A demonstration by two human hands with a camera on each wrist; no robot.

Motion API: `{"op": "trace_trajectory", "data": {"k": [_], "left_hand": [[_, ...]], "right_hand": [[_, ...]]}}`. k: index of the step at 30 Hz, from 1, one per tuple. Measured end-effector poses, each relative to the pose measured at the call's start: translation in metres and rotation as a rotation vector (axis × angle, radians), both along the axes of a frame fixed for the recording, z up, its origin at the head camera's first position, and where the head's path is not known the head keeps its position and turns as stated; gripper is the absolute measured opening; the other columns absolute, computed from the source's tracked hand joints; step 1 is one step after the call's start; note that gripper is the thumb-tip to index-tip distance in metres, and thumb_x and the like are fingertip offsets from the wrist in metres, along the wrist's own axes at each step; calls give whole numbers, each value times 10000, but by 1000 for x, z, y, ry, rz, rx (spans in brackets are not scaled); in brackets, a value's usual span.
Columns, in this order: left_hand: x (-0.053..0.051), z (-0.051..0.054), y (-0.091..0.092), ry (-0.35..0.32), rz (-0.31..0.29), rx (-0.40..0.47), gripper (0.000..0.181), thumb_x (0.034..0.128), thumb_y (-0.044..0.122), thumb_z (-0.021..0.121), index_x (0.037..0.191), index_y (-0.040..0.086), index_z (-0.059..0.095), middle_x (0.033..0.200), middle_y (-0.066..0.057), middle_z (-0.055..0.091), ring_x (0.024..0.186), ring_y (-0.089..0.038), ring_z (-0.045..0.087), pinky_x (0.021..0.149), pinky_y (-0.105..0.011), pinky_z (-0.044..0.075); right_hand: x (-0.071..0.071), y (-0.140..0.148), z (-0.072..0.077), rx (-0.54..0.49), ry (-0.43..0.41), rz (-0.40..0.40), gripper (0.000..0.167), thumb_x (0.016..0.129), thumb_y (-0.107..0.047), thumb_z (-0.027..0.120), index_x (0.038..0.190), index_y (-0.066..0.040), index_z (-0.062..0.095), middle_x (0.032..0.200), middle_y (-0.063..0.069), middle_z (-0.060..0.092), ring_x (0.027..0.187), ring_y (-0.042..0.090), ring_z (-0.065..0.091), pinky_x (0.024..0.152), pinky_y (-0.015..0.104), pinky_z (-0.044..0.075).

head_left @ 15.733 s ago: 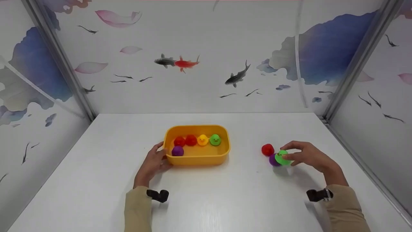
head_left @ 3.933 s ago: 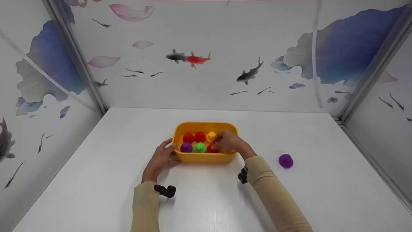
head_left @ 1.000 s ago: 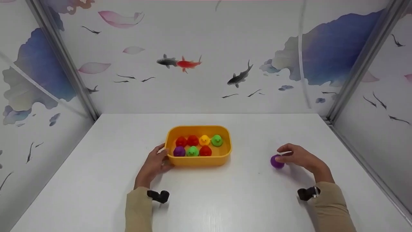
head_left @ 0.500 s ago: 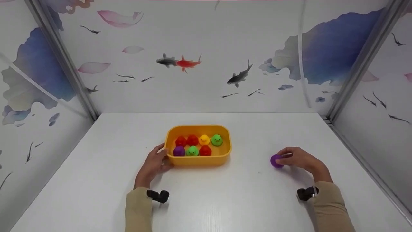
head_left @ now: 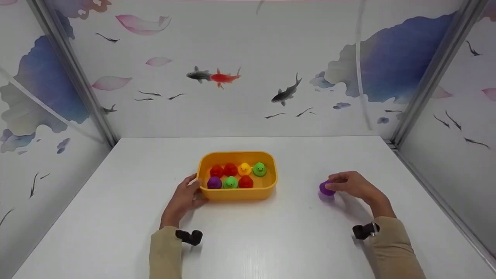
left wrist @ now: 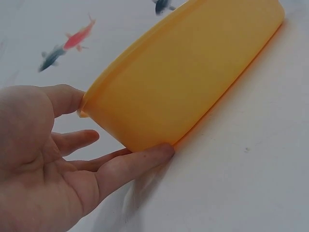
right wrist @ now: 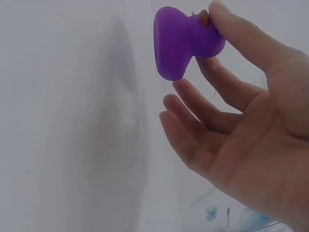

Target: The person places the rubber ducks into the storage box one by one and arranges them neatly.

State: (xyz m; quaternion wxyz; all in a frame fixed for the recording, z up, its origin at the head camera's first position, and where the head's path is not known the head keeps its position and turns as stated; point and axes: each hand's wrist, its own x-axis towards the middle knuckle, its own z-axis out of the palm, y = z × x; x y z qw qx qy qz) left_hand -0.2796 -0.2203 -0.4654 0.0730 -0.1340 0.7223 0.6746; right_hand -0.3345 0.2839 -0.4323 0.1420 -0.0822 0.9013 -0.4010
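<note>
My right hand (head_left: pixel 358 188) pinches a purple rubber duck (head_left: pixel 326 188) between thumb and fingertips, a little above the white table. In the right wrist view the duck (right wrist: pixel 174 43) lies sideways, its flat base away from the thumb and its beak partly covered by it. My left hand (head_left: pixel 184 200) holds the left end of a yellow plastic basin (head_left: pixel 240 194); in the left wrist view one digit is at the rim and another at the bottom edge. Inside stand several small ducks in two rows, among them a yellow one (head_left: pixel 244 169) and a purple one (head_left: pixel 214 183).
White panels printed with fish and petals enclose the table (head_left: pixel 252 236) at the back and sides. Metal posts (head_left: pixel 73 77) stand at the corners. The basin's front right part shows bare floor beside a red duck (head_left: pixel 245 182).
A green and a red duck have gone from the table into the basin. Over the last second my right hand has gripped the purple duck, lifted it and shifted slightly left.
</note>
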Motion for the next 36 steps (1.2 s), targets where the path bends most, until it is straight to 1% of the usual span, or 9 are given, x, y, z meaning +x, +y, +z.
{"op": "trace_trajectory", "data": {"k": [3,9,14,17,20,25,28,32,36], "left_hand": [[0,-1,-1,-3,4,-4,543,1067,334,451,1572,215,290,1468,-184,510,1251,-303,586,988,-390,565],[1,-2,-1,-9,-3,5,549,1066,338,455,1574,217,286,1488,-175,492,1279,-310,568,995,-388,560],[0,1,-2,-12,1,7,553,1063,353,460,1571,212,294,1493,-173,487,1290,-306,559,1001,-388,555],[-1,2,-1,-13,4,14,557,1060,352,468,1570,212,295,1492,-170,487,1291,-305,557,1005,-387,554],[-1,2,-1,-16,2,20,555,1061,343,468,1571,215,292,1491,-166,489,1291,-306,560,1000,-380,558],[0,2,0,-5,5,14,548,1067,315,458,1574,201,287,1505,-178,475,1320,-324,540,988,-389,561],[-1,2,1,-7,5,11,551,1066,315,458,1577,203,282,1518,-173,463,1335,-321,528,993,-390,557],[-2,1,1,-24,9,5,553,1064,328,462,1575,215,283,1516,-164,468,1326,-306,537,996,-380,555],[-2,0,1,-28,11,12,555,1065,327,461,1576,208,281,1516,-173,462,1324,-311,536,999,-383,552]], "right_hand": [[0,-7,3,-23,15,-19,618,893,-456,717,1348,-56,595,1322,183,636,1235,328,567,1063,516,477],[1,-22,8,-50,50,-33,526,904,-439,711,1277,-82,610,1336,189,607,1178,291,607,1052,470,512],[1,-35,12,-70,65,-36,550,887,-475,718,1266,-94,603,1343,174,594,1213,320,592,1075,487,504],[2,-41,14,-93,69,-42,579,884,-488,716,1279,-83,595,1361,188,578,1248,346,579,1085,493,502],[3,-48,16,-108,68,-59,584,876,-494,722,1270,-82,596,1363,192,574,1246,341,586,1065,460,526],[7,-61,18,-130,79,-75,559,863,-487,741,1216,-75,608,1327,183,601,1176,293,621,1003,392,565],[9,-70,18,-137,79,-80,553,852,-487,753,1203,-83,613,1304,171,617,1172,283,620,1020,408,558],[11,-81,17,-142,60,-78,576,837,-492,764,1220,-87,622,1288,167,633,1186,302,612,1064,455,528],[12,-93,14,-150,48,-80,584,831,-466,778,1238,-78,622,1286,174,633,1188,317,604,1072,459,522]]}}
